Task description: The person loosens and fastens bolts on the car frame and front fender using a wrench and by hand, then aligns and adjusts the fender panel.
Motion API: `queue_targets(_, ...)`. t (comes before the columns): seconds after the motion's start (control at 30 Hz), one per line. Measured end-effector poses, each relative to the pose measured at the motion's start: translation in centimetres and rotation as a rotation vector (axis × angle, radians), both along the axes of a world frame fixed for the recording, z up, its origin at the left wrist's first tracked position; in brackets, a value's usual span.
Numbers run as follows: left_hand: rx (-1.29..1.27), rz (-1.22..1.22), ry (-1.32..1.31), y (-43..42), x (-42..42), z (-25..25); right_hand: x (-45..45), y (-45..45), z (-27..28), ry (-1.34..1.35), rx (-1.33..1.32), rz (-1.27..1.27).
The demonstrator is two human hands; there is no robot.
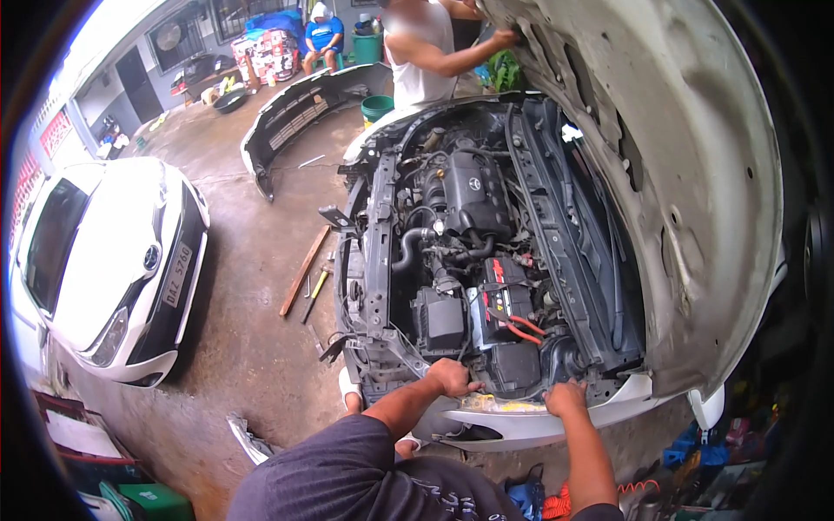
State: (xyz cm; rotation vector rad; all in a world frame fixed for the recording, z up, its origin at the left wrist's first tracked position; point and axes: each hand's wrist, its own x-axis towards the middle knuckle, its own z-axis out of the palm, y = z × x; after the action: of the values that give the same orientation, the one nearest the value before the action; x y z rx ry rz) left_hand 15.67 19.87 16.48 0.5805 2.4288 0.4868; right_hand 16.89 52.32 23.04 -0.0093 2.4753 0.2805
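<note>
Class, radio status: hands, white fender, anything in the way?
Left hand, right hand at white fender; grips unclear. Yellow patch along fender edge. Orange-handled pliers on battery, possible snag.

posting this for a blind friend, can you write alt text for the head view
A bare left hand and right hand are at a white fender, beside an exposed engine under a raised hood. Red-handled pliers lie on the battery; opposite, another person reaches to the hood, and a white car stands at left.

On the white car (pixel 113 260), the plate (pixel 178 275) can be read as "AZ 5760", its first letter blurred; Toyota emblems are borne by its nose (pixel 151 256) and the engine cover (pixel 472 204); shirt (pixel 347 469) lettering is only partly shown.
</note>
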Motion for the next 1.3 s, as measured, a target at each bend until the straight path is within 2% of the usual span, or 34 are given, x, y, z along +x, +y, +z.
queue_targets(0.17,-0.045,0.017,-0.008,0.0,-0.3,0.6,0.5,1.8,-2.6,0.215,-0.091,0.053)
queue_targets(0.2,-0.062,0.018,-0.026,0.3,-0.3,0.5,0.1,1.3,-1.6,0.123,-0.101,0.006)
queue_targets(0.3,-0.087,-0.004,-0.016,0.6,-0.6,-0.2,-0.6,1.4,-1.8,0.090,-0.065,0.069)
queue_targets(0.4,-0.078,-0.013,-0.004,0.6,-0.7,-0.3,-1.5,0.2,1.3,-0.049,-0.085,0.047)
queue_targets(0.6,-0.021,-0.007,0.014,0.3,-0.7,-1.9,-2.6,0.2,0.4,-0.144,-0.016,0.209)
queue_targets(0.83,0.014,0.012,-0.024,0.0,-0.7,-1.4,-1.7,-1.4,1.2,-0.104,0.031,0.072)
queue_targets(1.03,0.039,-0.007,-0.032,-0.1,-0.8,-1.1,-1.5,-0.8,0.5,-0.055,0.035,0.177)
queue_targets(1.23,0.050,-0.005,-0.015,0.0,-0.8,-1.0,-1.7,-0.6,0.5,-0.092,0.020,0.017)
queue_targets(1.3,-0.019,-0.017,-0.077,0.0,-1.1,-0.7,-1.6,-0.2,0.5,-0.078,0.021,0.065)
